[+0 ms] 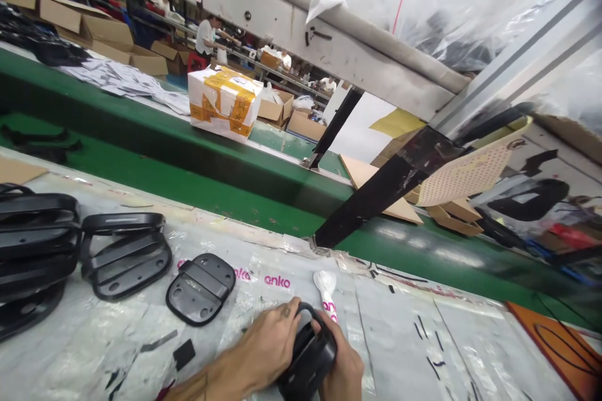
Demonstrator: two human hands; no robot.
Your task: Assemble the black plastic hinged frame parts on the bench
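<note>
Both hands grip one black plastic part (308,360) at the bottom middle of the table. My left hand (263,348) wraps it from the left, and my right hand (345,369) holds its right side. The part is rounded with a raised rim, partly hidden between the hands. A similar flat black part (200,287) lies on the plastic-covered table to the left. Further left lie stacked black shells (125,254) and a larger pile (35,244).
A white plastic spoon-like piece (326,285) lies just beyond my hands. A green conveyor belt (188,182) runs behind the table, carrying a taped white box (224,103). A black slanted strut (380,191) rises at the centre right. Cardboard boxes and other people are far behind.
</note>
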